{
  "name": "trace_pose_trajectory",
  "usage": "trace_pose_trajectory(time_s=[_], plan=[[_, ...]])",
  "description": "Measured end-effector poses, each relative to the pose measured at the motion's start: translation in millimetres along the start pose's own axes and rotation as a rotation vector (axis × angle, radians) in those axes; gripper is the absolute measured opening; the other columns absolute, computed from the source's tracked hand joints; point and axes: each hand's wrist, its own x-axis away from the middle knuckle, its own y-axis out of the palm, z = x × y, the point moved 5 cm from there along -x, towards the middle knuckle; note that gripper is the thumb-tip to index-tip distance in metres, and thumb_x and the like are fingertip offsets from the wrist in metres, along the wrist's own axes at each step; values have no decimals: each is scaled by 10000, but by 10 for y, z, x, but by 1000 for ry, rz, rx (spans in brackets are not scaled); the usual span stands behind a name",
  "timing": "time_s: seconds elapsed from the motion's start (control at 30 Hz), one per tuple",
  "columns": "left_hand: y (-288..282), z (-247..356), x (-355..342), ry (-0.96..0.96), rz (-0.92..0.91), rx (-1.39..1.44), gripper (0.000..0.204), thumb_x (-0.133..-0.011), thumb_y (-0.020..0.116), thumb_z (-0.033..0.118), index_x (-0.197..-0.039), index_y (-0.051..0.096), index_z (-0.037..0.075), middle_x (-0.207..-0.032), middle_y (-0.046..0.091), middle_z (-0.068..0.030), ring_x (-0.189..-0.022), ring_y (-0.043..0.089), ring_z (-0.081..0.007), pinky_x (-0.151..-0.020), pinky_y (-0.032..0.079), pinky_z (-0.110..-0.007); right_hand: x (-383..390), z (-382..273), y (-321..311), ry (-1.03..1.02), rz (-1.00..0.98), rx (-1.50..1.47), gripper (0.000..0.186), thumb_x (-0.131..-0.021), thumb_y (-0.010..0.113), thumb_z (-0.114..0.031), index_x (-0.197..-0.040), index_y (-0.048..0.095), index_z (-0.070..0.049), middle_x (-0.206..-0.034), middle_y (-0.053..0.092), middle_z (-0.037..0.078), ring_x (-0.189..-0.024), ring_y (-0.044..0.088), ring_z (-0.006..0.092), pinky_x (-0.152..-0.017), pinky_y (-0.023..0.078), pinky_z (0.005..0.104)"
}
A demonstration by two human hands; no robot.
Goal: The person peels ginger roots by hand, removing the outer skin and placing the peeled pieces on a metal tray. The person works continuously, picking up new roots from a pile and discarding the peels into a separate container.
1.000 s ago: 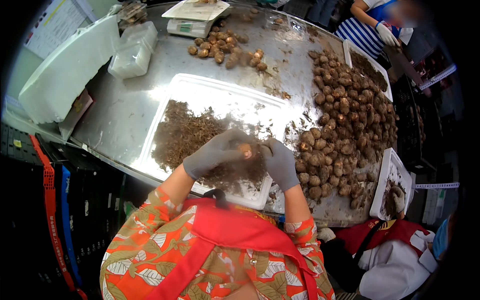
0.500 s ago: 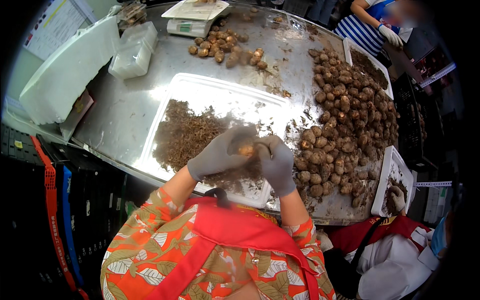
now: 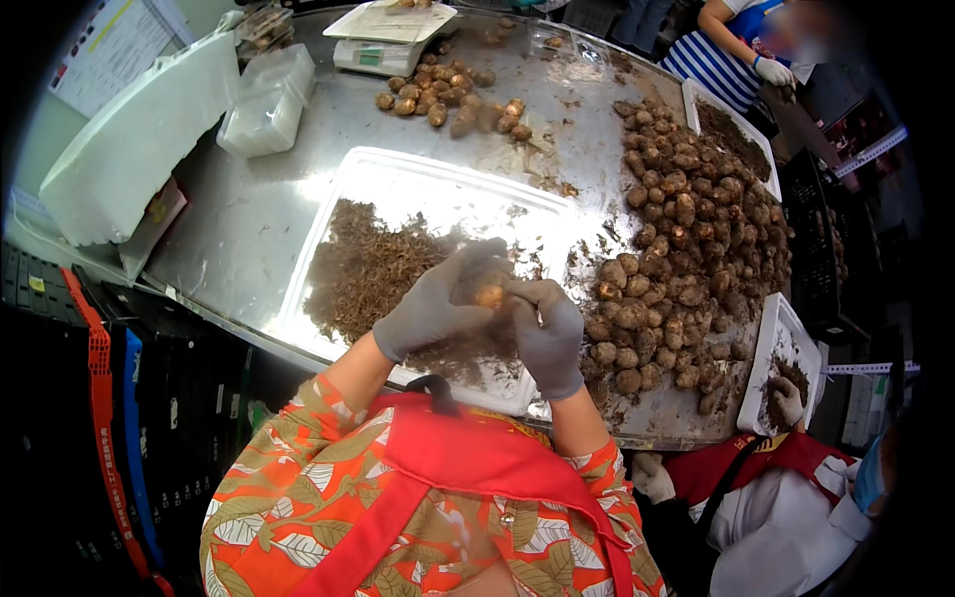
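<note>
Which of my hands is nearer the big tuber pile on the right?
Right. Your right hand is just left of the pile; your left hand is farther left, over the white tray.

Shiny metal worktable [image 3: 224, 229]
On it: heaped brown taro corms [image 3: 686, 211], shallow white trays [image 3: 438, 184], a white scale [image 3: 374, 57], translucent plastic tubs [image 3: 261, 119].

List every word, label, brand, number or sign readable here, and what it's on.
Wording not copied out; locations only:
Red plastic strip, left edge: white lettering, partly legible.
Wall sheet, upper left: print too small to read.
White scale: display too small to read.
Co-worker's red apron: yellow marking, partly covered, unreadable.
Tuber in left hand: no text visible.
</note>
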Motion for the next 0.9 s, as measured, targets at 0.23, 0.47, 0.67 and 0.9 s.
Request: trace_pose_trajectory(time_s=[0.23, 0.47, 0.67, 0.9], plan=[[-13, 151, 28, 34, 53, -218, 799, -755, 661, 71, -1485, 355, -32, -1458, 473, -151, -1356, 448, -214, -1152, 326, -334, 87, 545, -64, 266, -130, 133, 171, -912, 604, -42, -1068, 671, -15, -935, 694, 129, -837, 677, 242, -751, 529, 333], [158, 212, 43, -55, -11, -77, 874, -756, 650, 59, -1542, 272, -12, -1468, 470, -154, -1369, 434, -203, -1152, 328, -334, -190, -138, -38, -26, -176, 107, 156, -902, 648, -104, -1030, 719, -51, -986, 720, 108, -818, 670, 234, -749, 544, 336], [79, 154, 81, 4, -28, -386, 807, -814, 589, -3, -1552, 263, 13, -1431, 518, -144, -1308, 504, -210, -1106, 384, -327, -208, 410, -72, 15, 13, 243, 177, -931, 642, -194, -861, 690, -39, -746, 655, 109, -653, 614, 235, -623, 500, 336], [14, 82, 20, 30, 2, -265, 791, -790, 635, 42, -1517, 326, -2, -1486, 456, -145, -1376, 432, -203, -1141, 344, -329, 33, 558, -129, 438, -95, -218, 187, -946, 636, -189, -918, 684, -10, -698, 645, 80, -622, 597, 192, -572, 483, 320]])
